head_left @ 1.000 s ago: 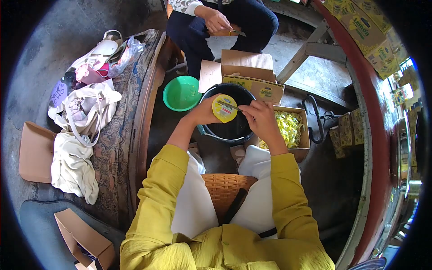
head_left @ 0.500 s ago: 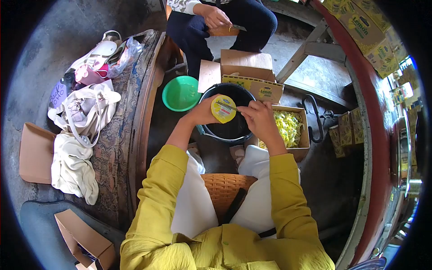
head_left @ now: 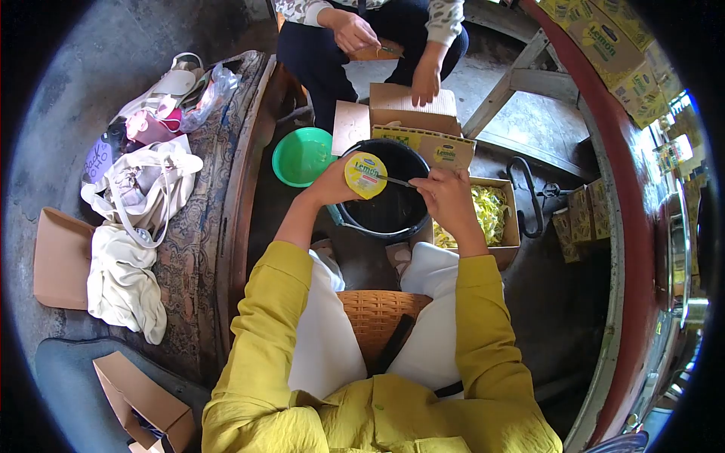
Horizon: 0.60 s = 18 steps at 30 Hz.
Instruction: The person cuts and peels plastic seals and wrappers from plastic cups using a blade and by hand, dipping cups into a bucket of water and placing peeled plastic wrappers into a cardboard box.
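Observation:
My left hand (head_left: 330,183) is wrapped around a yellow cup (head_left: 365,176) with a printed "Lemon" lid facing up toward me. In my right hand (head_left: 449,200) is a slim metal knife (head_left: 397,181), pinched near its handle, with its far end at the lid's right edge. Whether the tip goes under the lid I cannot tell. Both hands are above a black bucket (head_left: 383,232), whose inside looks dark. By my right wrist, an open cardboard box (head_left: 507,255) holds yellow and white shreds (head_left: 491,217).
A green basin (head_left: 302,158) stands left of the bucket. Beyond it is an open Lemon carton (head_left: 451,153), with another person's hand (head_left: 426,83) over it and their other hand (head_left: 355,30) holding a small tool. Bags (head_left: 140,177) lie on the left bench; a wooden frame (head_left: 521,79) stands right.
The cup has shifted slightly left, and the knife now reaches its lid's edge instead of lying across it. The other person's second hand has come down over the carton.

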Available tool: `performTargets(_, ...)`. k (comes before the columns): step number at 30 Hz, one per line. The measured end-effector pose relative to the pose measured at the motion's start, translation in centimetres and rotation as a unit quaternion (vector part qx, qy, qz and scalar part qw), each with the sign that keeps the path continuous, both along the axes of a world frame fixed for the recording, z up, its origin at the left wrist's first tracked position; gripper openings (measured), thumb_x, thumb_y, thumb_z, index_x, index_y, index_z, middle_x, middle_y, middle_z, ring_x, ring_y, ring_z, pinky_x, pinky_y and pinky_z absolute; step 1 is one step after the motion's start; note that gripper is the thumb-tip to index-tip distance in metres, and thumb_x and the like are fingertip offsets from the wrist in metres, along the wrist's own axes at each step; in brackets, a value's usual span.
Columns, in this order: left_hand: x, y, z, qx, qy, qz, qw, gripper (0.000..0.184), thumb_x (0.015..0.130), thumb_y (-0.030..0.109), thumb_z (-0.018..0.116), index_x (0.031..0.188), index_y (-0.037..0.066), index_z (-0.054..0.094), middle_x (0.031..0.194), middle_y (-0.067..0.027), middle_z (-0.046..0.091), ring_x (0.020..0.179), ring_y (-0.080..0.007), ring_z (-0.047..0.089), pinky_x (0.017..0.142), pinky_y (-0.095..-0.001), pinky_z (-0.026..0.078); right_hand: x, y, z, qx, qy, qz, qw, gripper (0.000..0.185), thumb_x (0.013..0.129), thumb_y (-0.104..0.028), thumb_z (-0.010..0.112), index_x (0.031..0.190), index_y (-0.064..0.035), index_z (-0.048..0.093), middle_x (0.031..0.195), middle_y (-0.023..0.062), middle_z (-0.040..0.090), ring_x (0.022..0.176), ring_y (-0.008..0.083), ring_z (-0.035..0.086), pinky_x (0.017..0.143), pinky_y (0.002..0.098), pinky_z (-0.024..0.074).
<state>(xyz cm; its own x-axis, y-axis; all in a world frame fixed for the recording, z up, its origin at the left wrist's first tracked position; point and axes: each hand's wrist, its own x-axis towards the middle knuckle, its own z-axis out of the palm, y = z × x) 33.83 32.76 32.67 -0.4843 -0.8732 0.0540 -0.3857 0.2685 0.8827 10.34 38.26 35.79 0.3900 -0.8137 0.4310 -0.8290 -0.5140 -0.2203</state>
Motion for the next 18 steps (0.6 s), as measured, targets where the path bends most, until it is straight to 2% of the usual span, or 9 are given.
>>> performTargets(4,0.0,0.0,-0.2,-0.022,0.006,0.021,1.0,0.069,0.05,0.008,0.08,0.111,0.006,0.048,0.103,-0.007,0.055,0.097,-0.0197,0.053,0.086,-0.0298,0.042,-0.3,0.1,0.5,0.018,-0.001,-0.021,1.0,0.015,0.071,-0.01,0.06,0.082,-0.017,0.067,0.069,0.0015,0.051,0.073,0.0182,0.053,0.07,0.0345,0.0329)
performTargets(8,-0.8,0.0,-1.0,-0.017,0.079,0.058,0.995,0.069,0.052,0.009,0.081,0.111,0.006,0.046,0.103,-0.0066,0.055,0.096,-0.0166,0.053,0.085,-0.0285,0.042,-0.9,0.1,1.0,0.028,-0.045,-0.049,0.997,0.014,0.072,-0.009,0.059,0.084,-0.0143,0.066,0.069,0.0026,0.053,0.07,0.0196,0.054,0.071,0.0354,0.0334)
performTargets(13,-2.7,-0.6,-2.4,-0.029,0.234,0.101,0.967,0.066,0.057,0.003,0.078,0.111,0.007,0.04,0.103,-0.0055,0.052,0.097,-0.0139,0.052,0.084,-0.0277,0.043,-1.3,-0.7,-0.1,0.051,-0.217,-0.088,0.971,0.015,0.073,-0.007,0.059,0.088,-0.0087,0.063,0.067,0.0058,0.054,0.063,0.0219,0.054,0.066,0.0342,0.0371)
performTargets(15,-3.5,-1.1,-2.9,-0.031,0.24,0.12,0.963,0.069,0.056,0.005,0.078,0.111,0.006,0.036,0.102,-0.0073,0.052,0.095,-0.0154,0.052,0.084,-0.028,0.043,-0.6,-0.9,-0.3,0.022,-0.274,-0.088,0.957,0.015,0.073,-0.005,0.059,0.088,-0.0049,0.061,0.067,0.0089,0.054,0.061,0.0232,0.055,0.06,0.0339,0.0398)
performTargets(18,-4.5,-1.6,-4.2,-0.02,0.256,0.122,0.959,0.07,0.056,0.004,0.077,0.111,0.005,0.034,0.102,-0.0087,0.051,0.096,-0.0168,0.052,0.084,-0.0282,0.043,0.4,-0.9,-0.1,0.017,-0.305,-0.092,0.948,0.015,0.073,-0.005,0.059,0.088,-0.004,0.061,0.067,0.0101,0.054,0.059,0.0238,0.054,0.061,0.034,0.0407)
